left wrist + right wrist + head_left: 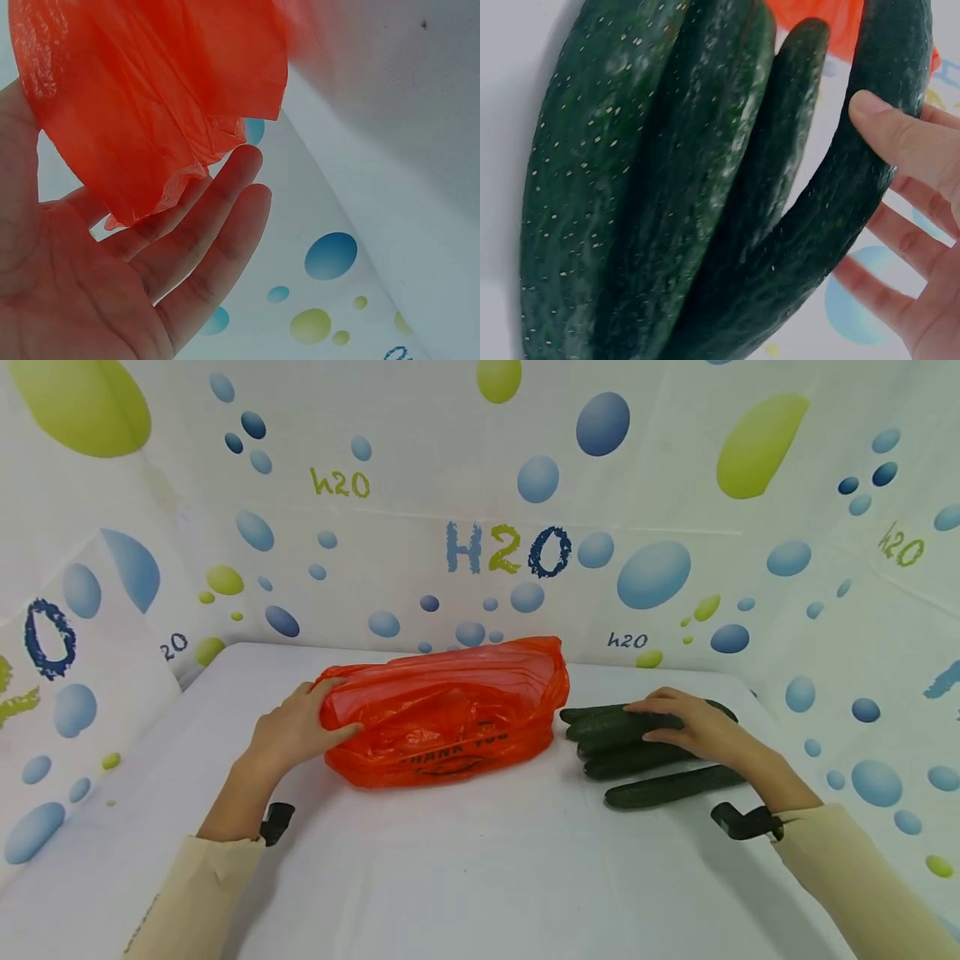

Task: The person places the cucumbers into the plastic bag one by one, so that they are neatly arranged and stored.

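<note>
A red plastic bag [450, 714] with dark "THANK YOU" lettering lies on its side on the white table. My left hand [294, 727] is at its left end, thumb at the front and fingers behind; the left wrist view shows those fingers [225, 232] extended along the bag's edge. My right hand [697, 724] holds a dark green cucumber [817, 232] on top of the pile, thumb on one side and fingers on the other. Other cucumbers [626, 762] lie close beneath and beside it. One more cucumber [656, 790] rests nearest to me, slightly apart from the pile.
White cloth covers the table [465, 877]. A backdrop [420, 568] printed with blue and green drops and "H2O" stands behind and at both sides. The cucumbers lie just right of the bag.
</note>
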Tool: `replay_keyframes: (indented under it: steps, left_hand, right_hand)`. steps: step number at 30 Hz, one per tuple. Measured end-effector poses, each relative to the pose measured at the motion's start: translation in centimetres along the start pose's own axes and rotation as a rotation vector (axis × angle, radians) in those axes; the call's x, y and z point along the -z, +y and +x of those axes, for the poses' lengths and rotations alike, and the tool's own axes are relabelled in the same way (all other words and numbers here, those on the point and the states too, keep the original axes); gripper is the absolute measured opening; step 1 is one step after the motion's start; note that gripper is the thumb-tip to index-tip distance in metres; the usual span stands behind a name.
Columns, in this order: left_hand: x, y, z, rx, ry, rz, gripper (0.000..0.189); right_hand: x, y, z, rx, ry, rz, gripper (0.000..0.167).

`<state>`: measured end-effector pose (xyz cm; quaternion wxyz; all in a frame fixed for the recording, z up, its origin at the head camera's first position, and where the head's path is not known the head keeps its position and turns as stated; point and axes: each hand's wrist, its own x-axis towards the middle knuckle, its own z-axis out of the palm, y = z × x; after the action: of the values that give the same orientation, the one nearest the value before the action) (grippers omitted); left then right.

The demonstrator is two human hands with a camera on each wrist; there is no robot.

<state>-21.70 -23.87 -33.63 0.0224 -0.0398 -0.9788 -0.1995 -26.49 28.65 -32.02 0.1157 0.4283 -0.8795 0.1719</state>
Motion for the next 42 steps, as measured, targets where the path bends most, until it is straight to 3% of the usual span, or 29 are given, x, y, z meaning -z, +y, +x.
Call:
replay_keyframes:
  steps: [7,20,31,42]
  left_hand:
    - [-0.1,0.3,0.0,-0.002,-0.009,-0.031,0.082]
    - [0.1,0.2,0.0,0.001,-0.016,0.001,0.081]
    - [-0.5,0.4,0.1,-0.002,-0.014,0.016,0.080]
    - [-0.6,0.6,0.0,-0.012,-0.007,0.029,0.077]
  right_hand:
    - [0.3,-1.9,0.6,0.000,-0.031,-0.010,0.050]
    - [0.9,-4.7,3.2,0.142,-0.010,0.038,0.051]
    - [0.7,-6.9,4.1,0.080,-0.051,0.061,0.047]
    - [-0.4,-8.6,5.1,0.090,0.015,0.068,0.049]
